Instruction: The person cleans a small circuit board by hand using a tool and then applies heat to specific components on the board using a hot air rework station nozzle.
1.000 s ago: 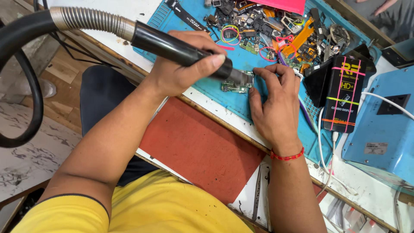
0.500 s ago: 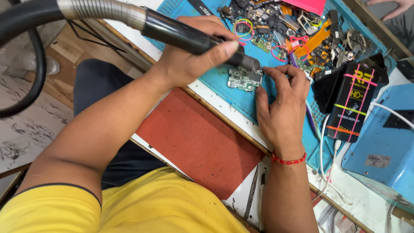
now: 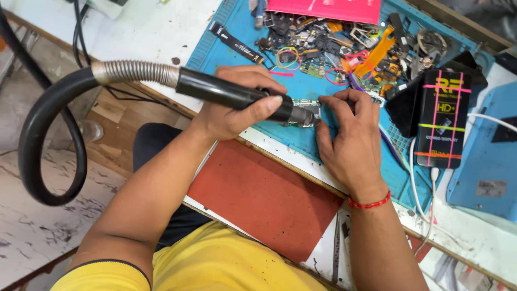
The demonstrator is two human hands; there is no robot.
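Note:
My left hand [image 3: 231, 110] grips a black handpiece [image 3: 215, 90] fed by a ribbed metal and black hose [image 3: 48, 124]. Its metal nozzle [image 3: 302, 116] points at a small green circuit board [image 3: 308, 105] lying on the blue work mat [image 3: 237, 43]. My right hand [image 3: 350, 140], with a red thread bracelet [image 3: 369, 203] at the wrist, rests its fingertips on the board's right edge and pins it down. The nozzle and fingers hide much of the board.
A heap of small electronic parts, flex cables and rubber bands [image 3: 344, 43] covers the mat's far side. A black box with pink stripes [image 3: 442, 121] and a blue device [image 3: 484, 156] sit at the right. A red pad [image 3: 264, 196] lies at the near edge.
The view has shifted, so the mat and hands sit lower in the frame. Both hands stay at the board, and the handpiece now lies flatter.

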